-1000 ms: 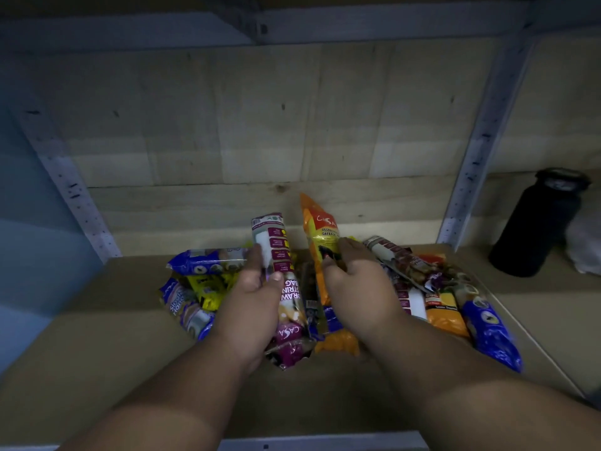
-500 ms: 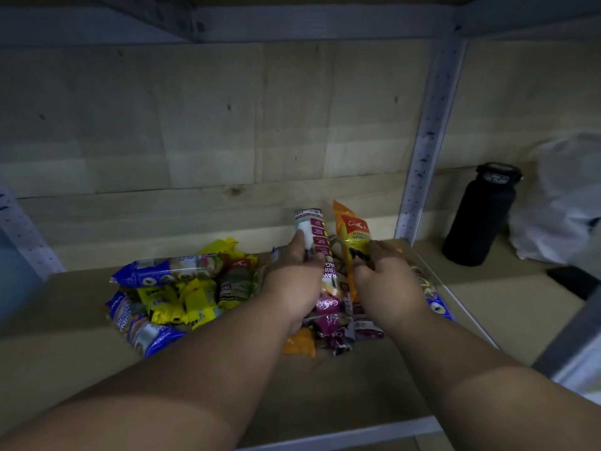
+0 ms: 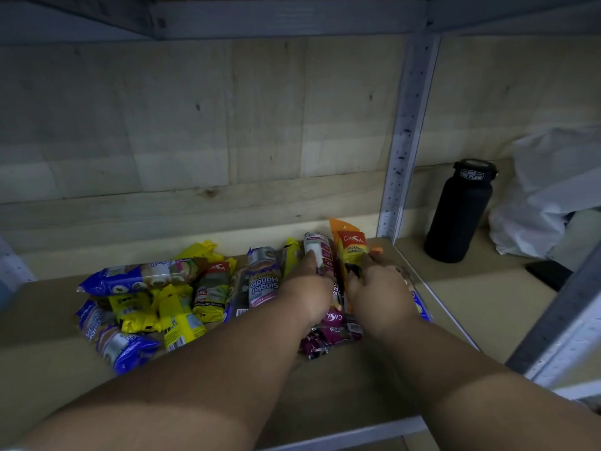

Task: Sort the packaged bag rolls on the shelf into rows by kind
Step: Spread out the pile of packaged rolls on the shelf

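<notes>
A heap of packaged bag rolls lies on the wooden shelf [image 3: 48,359]. My left hand [image 3: 307,288] grips a maroon-and-white pack [image 3: 320,255] and my right hand [image 3: 379,291] grips an orange pack [image 3: 349,244], both near the shelf's right post. Purple packs [image 3: 331,333] lie under my wrists. Left of my hands sit a "Singlet Handle" pack [image 3: 263,281], a green-and-red pack [image 3: 213,288], several yellow packs [image 3: 156,310] and blue packs [image 3: 140,278] [image 3: 113,340]. A blue pack [image 3: 421,307] peeks out right of my right hand.
A perforated metal post [image 3: 406,131] divides this bay from the neighbouring one. There a black bottle [image 3: 458,213] stands beside crumpled white plastic [image 3: 546,196]. A wooden back wall [image 3: 195,125] closes the shelf behind. A metal rail [image 3: 357,434] edges the front.
Both hands have shifted right with the maroon-and-white and orange packs, towards the right post. The view has swung right, showing more of the neighbouring bay.
</notes>
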